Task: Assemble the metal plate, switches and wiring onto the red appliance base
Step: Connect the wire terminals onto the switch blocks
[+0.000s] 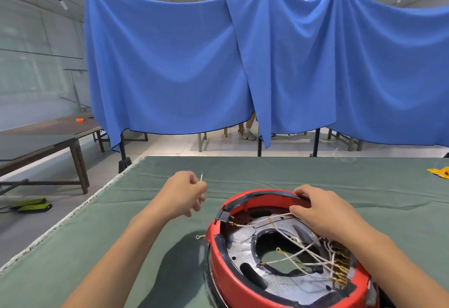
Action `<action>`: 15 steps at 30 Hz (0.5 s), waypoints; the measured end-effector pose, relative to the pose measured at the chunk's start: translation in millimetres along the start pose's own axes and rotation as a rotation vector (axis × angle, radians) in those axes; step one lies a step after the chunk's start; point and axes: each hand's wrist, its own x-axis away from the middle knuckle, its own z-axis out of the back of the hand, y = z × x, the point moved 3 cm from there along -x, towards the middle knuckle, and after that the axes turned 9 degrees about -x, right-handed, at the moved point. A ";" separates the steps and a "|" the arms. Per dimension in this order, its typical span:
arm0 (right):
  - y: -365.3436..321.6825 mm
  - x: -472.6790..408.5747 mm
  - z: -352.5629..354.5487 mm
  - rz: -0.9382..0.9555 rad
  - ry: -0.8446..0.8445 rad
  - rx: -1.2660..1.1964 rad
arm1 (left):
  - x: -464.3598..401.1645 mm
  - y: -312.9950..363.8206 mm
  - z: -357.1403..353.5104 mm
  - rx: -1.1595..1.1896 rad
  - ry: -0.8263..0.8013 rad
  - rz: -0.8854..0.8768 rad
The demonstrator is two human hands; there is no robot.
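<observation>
The red appliance base (233, 271) lies upturned on the green cloth at the lower right. Inside it sits a silvery metal plate (245, 251) with a large middle opening. White wires (301, 254) with brass terminals cross that opening and bunch at a terminal block (340, 271) on the right. My right hand (323, 210) rests on the far rim, its fingers curled over the edge and its thumb on a wire. My left hand (187, 191), raised left of the base, pinches a thin white wire (201, 181) that sticks upward. A loose ring terminal (199, 236) lies on the cloth beside the base.
The green-covered table (121, 247) ends at a frayed edge on the left. A yellow object (441, 172) lies at the far right. Blue cloth (267, 64) hangs behind the table. Dark tables (36, 147) stand at the left, and green-black objects (34, 205) lie on the floor.
</observation>
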 end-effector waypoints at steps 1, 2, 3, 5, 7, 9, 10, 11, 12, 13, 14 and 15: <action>-0.4 -0.6 -0.6 -0.001 0.002 -0.004 | 3.0 8.3 2.3 0.091 0.006 -0.032; -0.9 -0.8 -1.1 0.001 0.009 -0.011 | 6.4 16.7 4.0 0.180 0.000 -0.062; -1.8 -1.0 -0.9 0.005 0.024 -0.020 | 9.8 25.3 5.2 0.264 -0.013 -0.093; -3.9 -0.6 1.2 0.020 0.070 -0.044 | 17.3 41.5 5.1 0.399 -0.049 -0.143; -8.1 1.2 6.9 0.075 0.138 -0.099 | 23.6 52.6 0.7 0.471 -0.107 -0.180; -18.3 6.0 14.4 0.200 0.229 -0.222 | 28.1 57.5 -5.4 0.490 -0.167 -0.207; -26.1 10.0 18.8 0.270 0.275 -0.311 | 29.3 58.1 -8.2 0.480 -0.185 -0.217; -34.7 15.0 22.9 0.335 0.317 -0.400 | 30.0 57.7 -10.8 0.464 -0.196 -0.223; -43.3 20.5 26.2 0.394 0.338 -0.464 | 30.3 57.0 -12.9 0.451 -0.200 -0.227; -51.5 25.6 27.9 0.451 0.335 -0.490 | 30.4 56.6 -14.6 0.447 -0.203 -0.229; -58.6 30.1 27.6 0.502 0.311 -0.480 | 30.6 56.1 -16.1 0.454 -0.209 -0.231; -64.1 33.7 25.4 0.540 0.275 -0.443 | 30.9 56.2 -17.4 0.469 -0.221 -0.232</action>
